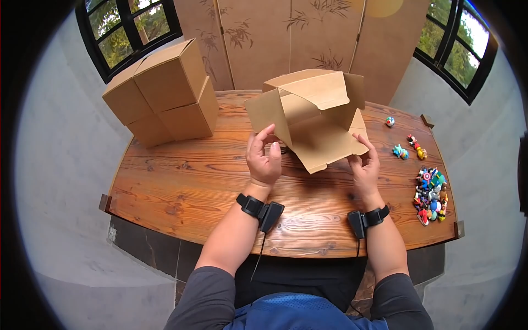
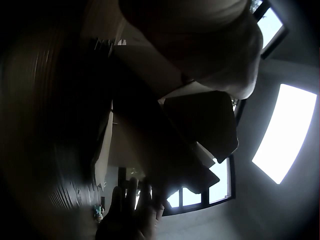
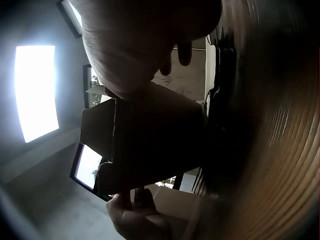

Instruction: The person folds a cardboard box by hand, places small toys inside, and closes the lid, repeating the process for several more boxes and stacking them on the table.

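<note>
A brown cardboard box [image 1: 324, 132] is tilted over the middle of the table, its open end facing me and its flaps spread. My left hand [image 1: 265, 159] holds it at the lower left, fingertips against the left flap and thumb upright. On the other side, my right hand [image 1: 366, 168] pinches the corner of the lower flap between thumb and fingers. Both wrist views are dark; the box [image 2: 150, 140] is a shadowed shape in the left one. In the right wrist view, my left hand's fingers [image 3: 142, 197] reach the box's edge.
Closed cardboard boxes [image 1: 159, 93] are stacked at the table's back left. Toy figures [image 1: 430, 195] lie piled at the right edge, with several loose ones [image 1: 401, 152] behind them. Another piece of cardboard [image 1: 358, 124] shows behind the held box. The wooden table [image 1: 181, 187] has raised corner brackets.
</note>
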A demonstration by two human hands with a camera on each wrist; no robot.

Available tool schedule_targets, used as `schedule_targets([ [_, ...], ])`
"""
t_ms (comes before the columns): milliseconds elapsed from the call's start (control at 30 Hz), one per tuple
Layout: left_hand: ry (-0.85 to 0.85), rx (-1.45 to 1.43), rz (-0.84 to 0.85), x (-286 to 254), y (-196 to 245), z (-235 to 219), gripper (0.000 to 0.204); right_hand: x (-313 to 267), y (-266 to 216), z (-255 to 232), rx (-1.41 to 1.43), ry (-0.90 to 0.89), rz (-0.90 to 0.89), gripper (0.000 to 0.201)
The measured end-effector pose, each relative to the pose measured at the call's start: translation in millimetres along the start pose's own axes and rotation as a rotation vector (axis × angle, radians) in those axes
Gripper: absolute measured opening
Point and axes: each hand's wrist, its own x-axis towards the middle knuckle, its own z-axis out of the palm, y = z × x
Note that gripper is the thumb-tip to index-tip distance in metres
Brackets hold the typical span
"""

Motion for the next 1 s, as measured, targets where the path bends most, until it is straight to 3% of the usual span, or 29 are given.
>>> schedule_targets([
  [133,0.044,-0.097,0.028,5,20,-3,0.036,1,3,-8,-0.117,-0.02,-0.117,0.045],
  [200,0.06,-0.14,-0.028,4,26,-4,0.036,1,-8,-6,-0.331,-0.07,-0.289,0.045],
  [333,0.119,-0.317,-0.054,3,24,-9,0.038,0,-24,2,-0.361,-0.082,-0.303,0.039],
  [467,0.132,-0.31,-0.035,5,29,-12,0.041,-1,-21,0,-0.244,-0.089,-0.394,0.017],
  [600,0.022,-0.36,-0.033,9,58,-11,0.048,-7,-42,9,-0.044,-0.056,-0.438,0.006],
  [667,-0.037,-0.339,-0.003,11,60,-10,0.051,-10,-53,7,-0.043,-0.064,-0.334,0.009],
  [767,-0.265,-0.021,0.107,11,57,-10,0.069,-10,-53,2,-0.181,-0.068,-0.485,0.016],
  [867,-0.282,0.011,0.191,10,54,-5,0.071,-10,-50,0,-0.08,-0.006,-0.402,0.024],
  [1000,-0.316,-0.096,0.375,7,50,0,0.081,-14,-57,1,-0.12,0.089,-0.519,0.031],
])
